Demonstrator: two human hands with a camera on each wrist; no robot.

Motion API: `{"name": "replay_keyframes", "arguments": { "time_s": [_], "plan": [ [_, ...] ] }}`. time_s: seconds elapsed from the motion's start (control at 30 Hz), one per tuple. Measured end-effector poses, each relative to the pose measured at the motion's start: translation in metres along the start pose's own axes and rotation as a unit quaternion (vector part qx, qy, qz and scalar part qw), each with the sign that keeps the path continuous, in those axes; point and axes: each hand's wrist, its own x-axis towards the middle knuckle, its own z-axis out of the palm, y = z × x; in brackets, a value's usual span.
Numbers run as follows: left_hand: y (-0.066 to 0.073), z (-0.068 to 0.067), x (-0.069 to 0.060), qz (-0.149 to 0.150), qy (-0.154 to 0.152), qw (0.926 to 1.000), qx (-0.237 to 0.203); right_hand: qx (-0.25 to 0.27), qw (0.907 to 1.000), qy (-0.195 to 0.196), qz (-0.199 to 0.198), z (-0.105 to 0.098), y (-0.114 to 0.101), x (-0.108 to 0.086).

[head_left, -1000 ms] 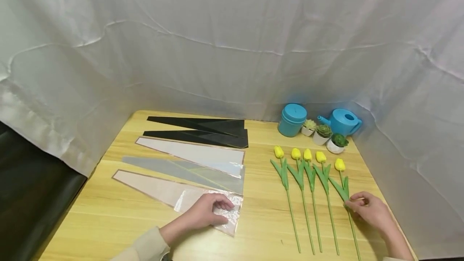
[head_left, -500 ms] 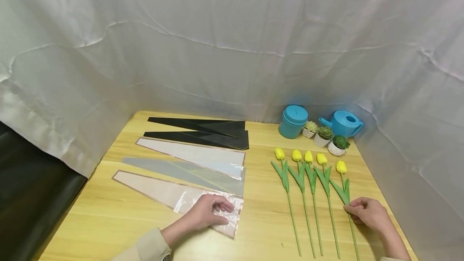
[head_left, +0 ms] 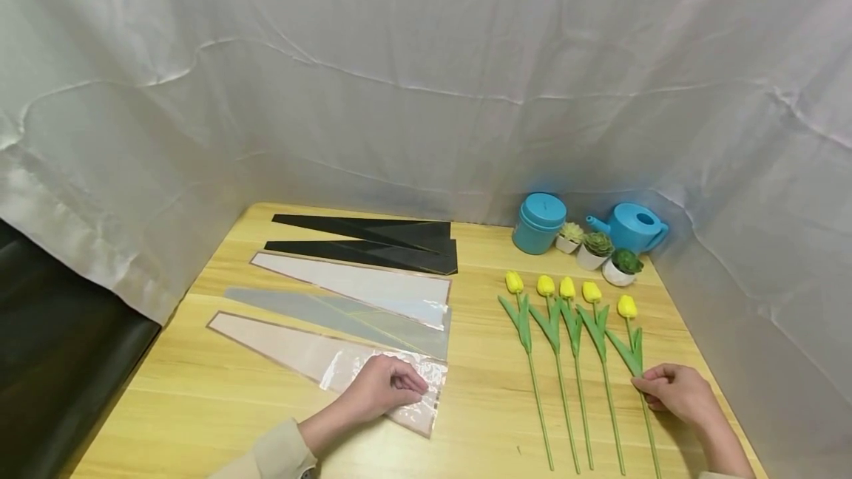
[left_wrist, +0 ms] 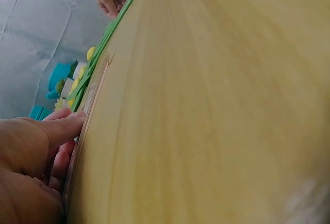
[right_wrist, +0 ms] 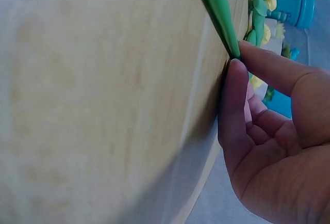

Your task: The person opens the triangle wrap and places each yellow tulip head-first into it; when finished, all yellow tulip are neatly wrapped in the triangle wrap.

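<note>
My right hand (head_left: 680, 392) pinches the green stem of the rightmost artificial yellow tulip (head_left: 627, 307) just below its leaves. The right wrist view shows thumb and finger on the tulip's green stem (right_wrist: 219, 15), close to the tabletop. My left hand (head_left: 379, 390) is at the wide end of a tapered pink flower sleeve (head_left: 279, 342) with a clear front. Its thumb and fingertips come together on the film; the left wrist view shows the sleeve edge-on beside the fingers (left_wrist: 62, 126). Several other yellow tulips (head_left: 591, 293) lie in a row left of the held one.
Grey (head_left: 313, 309), white (head_left: 359, 287) and black flower sleeves (head_left: 399, 253) lie behind the pink one on the wooden table (head_left: 166, 405). At the back right stand a blue canister (head_left: 538, 224), small potted succulents (head_left: 592, 248) and a blue watering can (head_left: 632, 226). Grey curtains (head_left: 399, 139) surround the table.
My left thumb and fingers have closed together on the pink sleeve. My right hand has shifted slightly and its fingers have settled around the rightmost tulip's stem.
</note>
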Motion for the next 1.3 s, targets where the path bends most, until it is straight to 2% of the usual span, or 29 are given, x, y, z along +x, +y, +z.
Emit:
{"name": "replay_keyframes", "arguments": {
  "time_s": [0.2, 0.47, 0.67, 0.83, 1.0, 1.17, 1.3],
  "plan": [
    [0.0014, -0.0008, 0.0009, -0.007, 0.007, 0.9999, 0.003, 0.007, 1.0, 0.004, 0.003, 0.0005, -0.0005, -0.0009],
    [0.0006, -0.0008, 0.0017, -0.015, 0.016, 0.9991, 0.036, 0.005, 1.0, 0.005, 0.001, 0.0002, -0.0007, -0.0002],
    [0.0023, -0.0005, 0.0014, -0.022, 0.017, 0.9994, 0.02, -0.019, 0.9997, 0.009, -0.009, 0.0017, -0.0035, 0.0005],
    [0.0023, 0.0, 0.0011, -0.018, 0.012, 0.9998, 0.001, -0.018, 0.9997, 0.0, -0.02, 0.0041, -0.0075, 0.0018],
    [0.0023, 0.0002, 0.0011, -0.015, 0.022, 0.9993, -0.027, 0.013, 0.9998, -0.011, -0.009, 0.0045, -0.0095, 0.0049],
    [0.002, -0.0001, 0.0031, -0.035, 0.034, 0.9957, -0.078, 0.032, 0.9993, -0.02, 0.002, 0.0027, -0.0087, 0.0069],
    [0.0002, -0.0021, 0.0038, -0.055, 0.042, 0.9897, -0.125, 0.034, 0.9991, -0.024, 0.006, 0.0025, -0.0078, 0.0079]
  ]
}}
